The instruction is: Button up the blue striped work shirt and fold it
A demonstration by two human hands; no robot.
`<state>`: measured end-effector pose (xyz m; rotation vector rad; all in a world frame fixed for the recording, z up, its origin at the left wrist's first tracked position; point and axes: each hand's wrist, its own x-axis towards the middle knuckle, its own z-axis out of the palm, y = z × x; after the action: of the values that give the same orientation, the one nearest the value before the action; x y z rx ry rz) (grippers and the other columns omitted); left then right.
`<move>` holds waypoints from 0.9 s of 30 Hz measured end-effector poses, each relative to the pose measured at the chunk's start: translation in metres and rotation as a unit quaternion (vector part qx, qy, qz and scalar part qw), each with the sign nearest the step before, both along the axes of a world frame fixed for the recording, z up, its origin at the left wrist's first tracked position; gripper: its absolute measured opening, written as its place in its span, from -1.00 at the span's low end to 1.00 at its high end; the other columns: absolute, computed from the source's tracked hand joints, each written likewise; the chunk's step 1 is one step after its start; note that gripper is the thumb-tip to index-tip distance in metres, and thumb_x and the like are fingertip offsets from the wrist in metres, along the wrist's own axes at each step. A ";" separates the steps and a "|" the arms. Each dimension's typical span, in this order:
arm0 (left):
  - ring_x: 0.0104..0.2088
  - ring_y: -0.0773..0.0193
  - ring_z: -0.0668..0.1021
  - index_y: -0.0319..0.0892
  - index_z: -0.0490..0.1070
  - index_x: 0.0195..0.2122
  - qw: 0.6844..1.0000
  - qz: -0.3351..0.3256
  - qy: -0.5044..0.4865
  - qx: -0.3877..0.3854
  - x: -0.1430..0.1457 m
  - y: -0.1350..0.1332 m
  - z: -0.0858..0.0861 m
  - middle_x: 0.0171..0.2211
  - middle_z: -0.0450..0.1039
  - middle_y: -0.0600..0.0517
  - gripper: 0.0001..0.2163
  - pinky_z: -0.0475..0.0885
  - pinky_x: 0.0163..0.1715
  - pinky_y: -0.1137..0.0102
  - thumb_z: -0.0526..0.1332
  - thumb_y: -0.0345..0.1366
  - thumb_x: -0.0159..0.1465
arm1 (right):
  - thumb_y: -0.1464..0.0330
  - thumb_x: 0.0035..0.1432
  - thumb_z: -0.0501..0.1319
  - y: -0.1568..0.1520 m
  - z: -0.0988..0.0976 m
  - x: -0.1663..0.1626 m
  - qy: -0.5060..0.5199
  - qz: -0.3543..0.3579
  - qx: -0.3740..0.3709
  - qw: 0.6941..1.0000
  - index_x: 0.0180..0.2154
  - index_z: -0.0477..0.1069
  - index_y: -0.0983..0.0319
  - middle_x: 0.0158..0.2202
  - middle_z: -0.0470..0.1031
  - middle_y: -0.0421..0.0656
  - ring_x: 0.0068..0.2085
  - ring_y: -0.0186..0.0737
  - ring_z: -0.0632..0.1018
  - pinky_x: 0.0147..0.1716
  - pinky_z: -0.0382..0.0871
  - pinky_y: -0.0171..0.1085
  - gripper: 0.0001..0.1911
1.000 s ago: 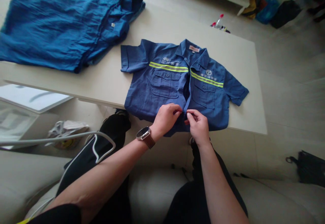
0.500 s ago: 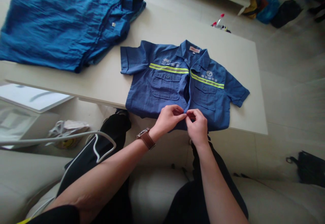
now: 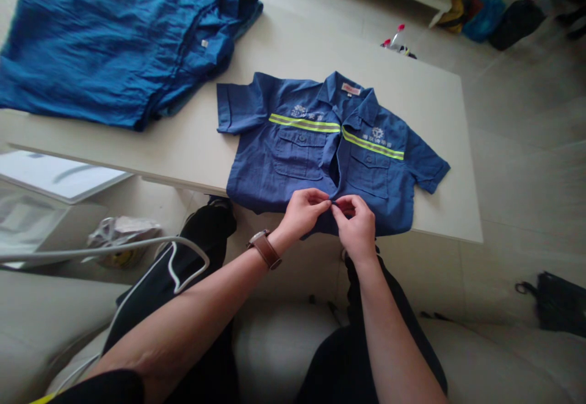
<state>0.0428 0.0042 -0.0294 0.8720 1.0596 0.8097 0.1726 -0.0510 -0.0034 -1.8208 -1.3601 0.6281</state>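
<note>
Both ends pinched: I see left hand [image 3: 304, 213] and right hand [image 3: 358, 226] fingertips closed on the front edges of the blue shirt [image 3: 311, 154], face-up, hem overhanging the table's [image 3: 425, 105] near side. Looks mid-buttoning; I'd say next calls for aligning button and hole, hidden by fingers.

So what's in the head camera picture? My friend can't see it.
A left hand and right hand pinch the front of a blue short-sleeved shirt on a pale table, with more blue cloth at picture left.
</note>
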 end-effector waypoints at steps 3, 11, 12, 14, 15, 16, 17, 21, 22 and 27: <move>-0.45 0.38 0.53 -0.25 0.55 -0.42 1.000 -0.001 0.005 0.011 0.000 0.000 0.002 -0.48 0.55 0.06 -0.95 0.42 -0.38 0.48 0.37 -0.42 0.07 | 0.27 0.25 0.25 0.000 -0.001 0.001 0.028 -0.007 -0.008 1.000 -0.32 0.44 0.20 -0.33 0.51 -0.15 -0.30 -0.19 0.53 -0.27 0.42 -0.23 -0.86; -0.46 0.37 0.53 -0.25 0.55 -0.40 1.000 -0.010 -0.010 0.007 0.000 -0.002 0.006 -0.49 0.54 0.06 -0.92 0.42 -0.39 0.47 0.38 -0.40 0.06 | 0.29 0.31 0.14 0.001 0.002 0.002 -0.047 0.010 -0.003 0.999 -0.33 0.35 0.16 -0.34 0.47 -0.14 -0.28 -0.14 0.48 -0.22 0.34 -0.19 -0.85; -0.45 0.37 0.53 -0.25 0.55 -0.40 1.000 -0.008 -0.015 -0.001 0.001 -0.002 0.006 -0.48 0.55 0.06 -0.91 0.43 -0.38 0.46 0.39 -0.39 0.05 | 0.29 0.32 0.12 0.001 0.001 0.002 -0.046 0.005 -0.006 0.999 -0.33 0.34 0.16 -0.35 0.47 -0.14 -0.28 -0.14 0.47 -0.22 0.34 -0.19 -0.85; -0.43 0.36 0.54 -0.25 0.56 -0.39 1.000 -0.003 -0.024 -0.018 0.001 -0.002 0.007 -0.46 0.56 0.05 -0.90 0.43 -0.35 0.45 0.40 -0.38 0.04 | 0.28 0.32 0.11 0.001 0.000 0.002 -0.037 -0.003 -0.014 0.999 -0.33 0.32 0.15 -0.36 0.46 -0.15 -0.29 -0.14 0.47 -0.22 0.33 -0.19 -0.85; -0.42 0.35 0.54 -0.24 0.57 -0.39 0.999 -0.001 -0.027 -0.025 0.001 -0.002 0.007 -0.45 0.57 0.04 -0.89 0.43 -0.33 0.44 0.40 -0.38 0.04 | 0.28 0.33 0.10 0.001 0.000 0.002 -0.034 -0.005 -0.014 0.999 -0.33 0.31 0.15 -0.36 0.45 -0.15 -0.29 -0.14 0.46 -0.22 0.33 -0.19 -0.85; -0.41 0.36 0.54 -0.24 0.57 -0.38 0.999 0.001 -0.029 -0.031 0.000 -0.002 0.008 -0.43 0.58 0.04 -0.89 0.43 -0.32 0.44 0.40 -0.38 0.04 | 0.29 0.33 0.10 0.001 0.000 0.001 -0.035 -0.005 -0.011 0.999 -0.33 0.30 0.14 -0.36 0.45 -0.16 -0.29 -0.14 0.46 -0.22 0.33 -0.19 -0.85; -0.40 0.36 0.54 -0.24 0.57 -0.38 0.999 0.001 -0.031 -0.034 0.000 -0.002 0.008 -0.43 0.58 0.04 -0.88 0.42 -0.31 0.44 0.40 -0.38 0.03 | 0.30 0.32 0.09 0.001 0.000 0.000 -0.039 -0.004 -0.005 0.999 -0.34 0.29 0.14 -0.36 0.44 -0.16 -0.29 -0.15 0.45 -0.22 0.33 -0.20 -0.85; -0.46 0.39 0.47 -0.24 0.55 -0.42 0.998 -0.026 -0.038 -0.048 -0.004 0.000 0.010 -0.49 0.52 0.07 -0.85 0.33 -0.39 0.46 0.43 -0.31 0.02 | 0.35 0.33 0.07 0.002 0.003 -0.001 -0.068 0.022 0.022 0.997 -0.34 0.25 0.13 -0.34 0.40 -0.16 -0.28 -0.15 0.43 -0.22 0.33 -0.20 -0.86; -0.48 0.40 0.45 -0.24 0.54 -0.43 0.997 -0.030 -0.041 -0.055 -0.005 0.001 0.010 -0.51 0.50 0.08 -0.84 0.30 -0.43 0.46 0.43 -0.28 0.01 | 0.36 0.33 0.07 0.002 0.004 -0.001 -0.074 0.033 0.027 0.996 -0.33 0.25 0.13 -0.33 0.39 -0.16 -0.28 -0.15 0.43 -0.22 0.33 -0.20 -0.86; -0.52 0.43 0.40 -0.23 0.51 -0.42 0.994 0.002 -0.059 -0.090 -0.002 -0.002 0.005 -0.54 0.43 0.11 -0.80 0.24 -0.47 0.47 0.43 -0.26 -0.02 | 0.38 0.36 0.04 0.002 0.006 -0.001 -0.100 0.077 0.037 0.991 -0.33 0.25 0.13 -0.30 0.37 -0.15 -0.24 -0.14 0.43 -0.20 0.31 -0.18 -0.85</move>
<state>0.0404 0.0019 -0.0246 0.6613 1.0126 0.7463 0.1715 -0.0489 0.0025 -1.7689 -1.6470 0.4755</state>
